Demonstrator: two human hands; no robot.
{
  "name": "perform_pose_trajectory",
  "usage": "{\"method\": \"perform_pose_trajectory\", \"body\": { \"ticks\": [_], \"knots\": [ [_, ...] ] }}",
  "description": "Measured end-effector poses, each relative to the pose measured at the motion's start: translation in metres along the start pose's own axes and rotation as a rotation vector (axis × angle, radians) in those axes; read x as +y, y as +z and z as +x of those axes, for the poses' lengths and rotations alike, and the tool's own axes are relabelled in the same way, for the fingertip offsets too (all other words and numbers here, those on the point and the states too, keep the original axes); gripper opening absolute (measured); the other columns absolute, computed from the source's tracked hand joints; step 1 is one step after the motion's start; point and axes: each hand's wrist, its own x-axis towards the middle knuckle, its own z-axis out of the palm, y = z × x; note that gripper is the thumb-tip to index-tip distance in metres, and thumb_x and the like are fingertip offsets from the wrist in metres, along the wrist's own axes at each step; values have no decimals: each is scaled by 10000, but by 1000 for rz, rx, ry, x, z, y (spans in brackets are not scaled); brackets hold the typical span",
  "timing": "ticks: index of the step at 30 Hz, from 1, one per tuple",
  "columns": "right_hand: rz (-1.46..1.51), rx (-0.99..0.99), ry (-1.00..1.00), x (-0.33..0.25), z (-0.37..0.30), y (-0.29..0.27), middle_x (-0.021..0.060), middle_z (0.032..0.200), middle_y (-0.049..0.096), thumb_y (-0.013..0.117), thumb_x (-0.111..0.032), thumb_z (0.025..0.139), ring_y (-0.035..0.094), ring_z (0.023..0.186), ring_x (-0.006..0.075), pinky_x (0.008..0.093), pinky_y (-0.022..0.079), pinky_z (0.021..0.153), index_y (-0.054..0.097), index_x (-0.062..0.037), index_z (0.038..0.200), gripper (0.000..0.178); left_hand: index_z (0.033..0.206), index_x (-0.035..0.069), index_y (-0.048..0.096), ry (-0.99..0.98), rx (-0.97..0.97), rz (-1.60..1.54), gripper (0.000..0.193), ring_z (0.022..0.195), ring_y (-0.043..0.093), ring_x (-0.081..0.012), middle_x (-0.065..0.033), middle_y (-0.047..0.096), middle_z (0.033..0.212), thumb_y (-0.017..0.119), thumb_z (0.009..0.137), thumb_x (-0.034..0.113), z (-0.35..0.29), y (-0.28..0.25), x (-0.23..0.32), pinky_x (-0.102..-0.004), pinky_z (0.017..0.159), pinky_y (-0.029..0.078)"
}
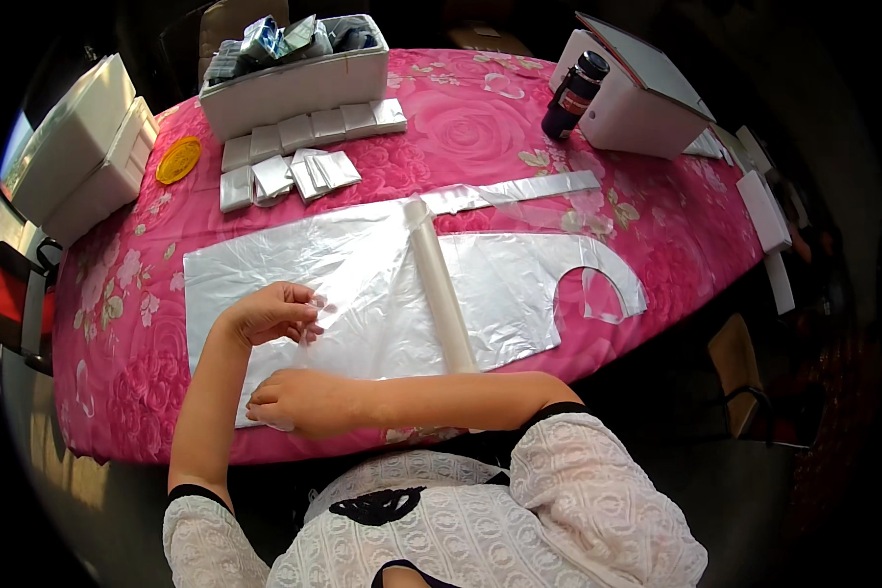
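Note:
A thin, shiny, whitish plastic sheet [265, 255] is spread over the table before me, with a curved cut-out at its right end. Across it lies a long pale tube or roll [443, 289], slanting from far to near. Over the sheet's left part, my left hand [276, 314] is closed in a pinch, with clear film seeming to run from its fingertips. Nearer to me, my right hand [304, 400] reaches across to the left. Its fingers are bent closed on the sheet's near edge, and the fingertips are partly hidden.
Small folded silvery packets [328, 174] lie in rows before a white foam box [299, 93] filled with packages. A yellow disc [178, 160] and stacked foam boxes [83, 147] stand left. At the far right are a dark bottle [575, 95] and another foam box [637, 108].

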Motion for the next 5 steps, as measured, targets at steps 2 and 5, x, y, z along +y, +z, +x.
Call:
{"method": "perform_pose_trajectory", "body": {
  "ticks": [2, 5],
  "knots": [
    [-16, 16, -17, -4, 4, 5, 142, 1213, 474, 648, -67, 662, 421, 1152, 309, 420, 362, 941, 450, -36, 1194, 568, 956, 9, 579, -53, 85, 85, 201, 691, 630, -134, -79, 639, 793, 613, 772, 84, -9, -12, -5, -257, 599, 525],
    [-84, 18, 8, -13, -4, -5, 144, 1310, 389, 663, -139, 679, 330, 1242, 309, 461, 285, 1003, 380, -50, 1270, 662, 944, 33, 591, -51, 153, 294, 164, 717, 623, -122, -50, 635, 791, 583, 787, 83, -15, -29, -13, -262, 660, 522]
  ]
}}
